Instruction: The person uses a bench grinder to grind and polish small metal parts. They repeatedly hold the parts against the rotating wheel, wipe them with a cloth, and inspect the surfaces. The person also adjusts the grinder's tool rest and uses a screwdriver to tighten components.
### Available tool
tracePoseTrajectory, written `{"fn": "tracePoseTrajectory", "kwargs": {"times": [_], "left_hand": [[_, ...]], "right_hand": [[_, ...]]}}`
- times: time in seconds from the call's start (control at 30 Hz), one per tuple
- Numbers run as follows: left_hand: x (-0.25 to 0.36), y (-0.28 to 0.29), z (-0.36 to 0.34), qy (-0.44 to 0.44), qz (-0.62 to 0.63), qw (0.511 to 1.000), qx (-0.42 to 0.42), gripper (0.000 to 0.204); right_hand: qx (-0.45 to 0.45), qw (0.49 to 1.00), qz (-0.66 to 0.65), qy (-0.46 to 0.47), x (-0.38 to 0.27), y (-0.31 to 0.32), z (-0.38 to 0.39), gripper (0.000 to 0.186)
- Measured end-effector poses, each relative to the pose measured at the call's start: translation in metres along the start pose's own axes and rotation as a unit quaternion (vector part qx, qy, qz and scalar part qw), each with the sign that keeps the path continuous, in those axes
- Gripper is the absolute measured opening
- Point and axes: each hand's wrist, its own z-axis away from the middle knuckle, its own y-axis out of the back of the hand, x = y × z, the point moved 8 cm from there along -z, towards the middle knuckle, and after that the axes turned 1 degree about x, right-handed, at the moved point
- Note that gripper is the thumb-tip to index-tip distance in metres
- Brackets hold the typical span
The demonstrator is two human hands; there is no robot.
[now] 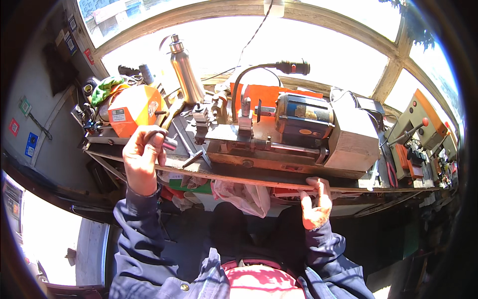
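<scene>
My left hand (142,159) is raised above the left part of the workbench (239,180), its thumb and fingers closed around a short metal cylinder (170,143). The cylinder's shiny end sticks out to the right; the rest is hidden in my fingers. A T-handled metal tool (193,158) lies just right of it. My right hand (316,204) rests at the bench's front edge with its thumb and fingers apart, holding nothing. Beyond it stands a small bench machine with a dark motor (303,117), a metal rod (296,148) and a grey metal housing (354,144).
An orange machine (139,110) stands at the left, beside a tall metal bottle (186,72). A gooseneck lamp (291,67) arches over the bench machine. At the far right are red-handled pliers (391,172) and a beige-and-orange machine (418,122). Bags (244,197) hang under the bench.
</scene>
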Motion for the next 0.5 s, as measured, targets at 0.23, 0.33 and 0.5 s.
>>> {"fn": "tracePoseTrajectory", "kwargs": {"times": [0.23,0.33,0.5], "left_hand": [[-0.001,-0.004,-0.069,-0.059,-0.048,0.996,-0.037,0.012],[-0.01,-0.004,-0.093,-0.055,-0.036,0.997,-0.033,0.013],[-0.012,-0.013,-0.113,-0.035,-0.068,0.995,-0.06,0.016]], "right_hand": [[0.064,0.996,0.026,0.047,0.007,-0.005,0.007,0.026],[0.06,0.997,0.003,0.042,0.012,-0.006,0.008,0.029],[0.049,0.998,-0.001,0.047,0.014,-0.006,0.011,0.025]]}}
